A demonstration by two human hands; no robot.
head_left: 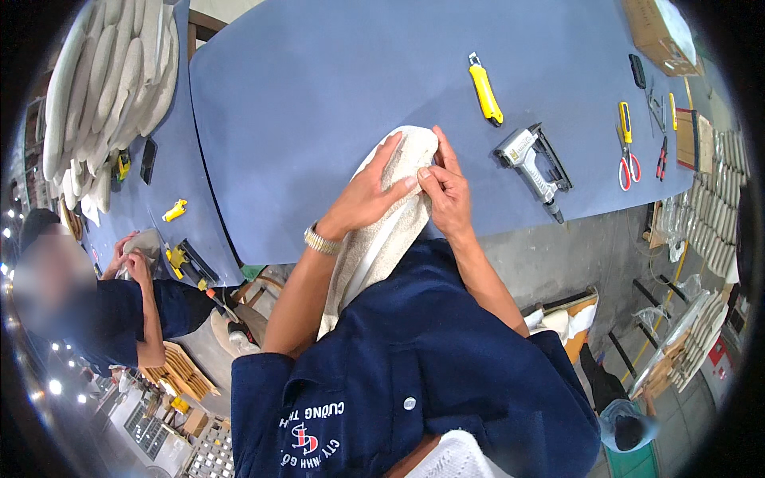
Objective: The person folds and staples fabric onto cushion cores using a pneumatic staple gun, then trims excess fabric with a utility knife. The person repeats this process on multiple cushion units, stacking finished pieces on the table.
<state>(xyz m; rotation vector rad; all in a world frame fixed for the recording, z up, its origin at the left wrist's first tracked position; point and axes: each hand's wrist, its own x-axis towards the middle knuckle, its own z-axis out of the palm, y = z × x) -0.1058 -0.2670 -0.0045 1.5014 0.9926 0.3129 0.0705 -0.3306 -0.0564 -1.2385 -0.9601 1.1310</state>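
A long cream upholstered pad, fuzzy-textured with a pale strip along it, is held against the front of my body at the table's near edge. My left hand, with a metal watch on the wrist, is wrapped over its left side, thumb on the fabric. At the right edge, my right hand pinches the fabric between thumb and finger, other fingers behind the pad. Right of my hands, a silver staple gun lies on the blue-grey table. A yellow utility knife lies beyond it.
Red-handled scissors, red-handled pliers and a cardboard box sit at the table's right. Leftward, stacked pads share another table with a phone; there a co-worker's hands hold a pad. Racked pads stand far right.
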